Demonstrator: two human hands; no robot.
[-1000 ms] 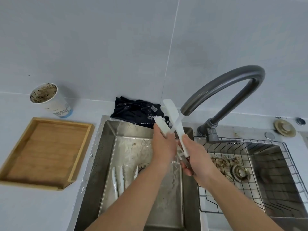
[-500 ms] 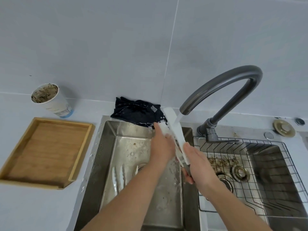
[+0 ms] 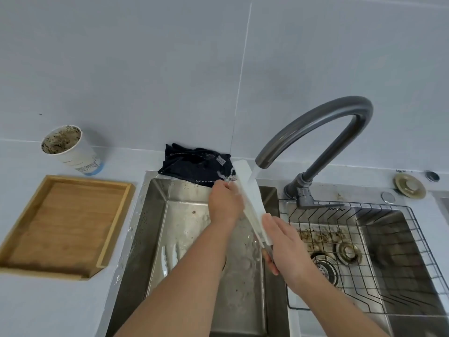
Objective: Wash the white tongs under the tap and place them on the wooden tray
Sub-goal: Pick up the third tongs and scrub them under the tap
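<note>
The white tongs (image 3: pixel 252 203) slant across the left sink basin (image 3: pixel 184 215) with their broad tip raised just under the spout of the grey tap (image 3: pixel 313 127), so the running stream strikes the blade and drains down its length into the basin rather than onto the counter (image 3: pixel 48 307). The right hand (image 3: pixel 286 249) grips the lower handle end, fingers curled round it, which steadies the angle below the tap. The left hand (image 3: pixel 224 203) wraps its fingers round the upper part beside the stream, apparently rubbing the wet surface clean; exactly how its fingertips lie is hidden behind the hand.

The wooden tray (image 3: pixel 60 227) waits well to the left of the tap, out of the main splash, ready to receive the tongs; washing seems unfinished. A dark cloth (image 3: pixel 194 164) lies behind the basin, just left of the tap; its small tag is too blurred to read. The paper cup (image 3: pixel 70 147) behind the tray carries a patterned band, but no legible writing.
</note>
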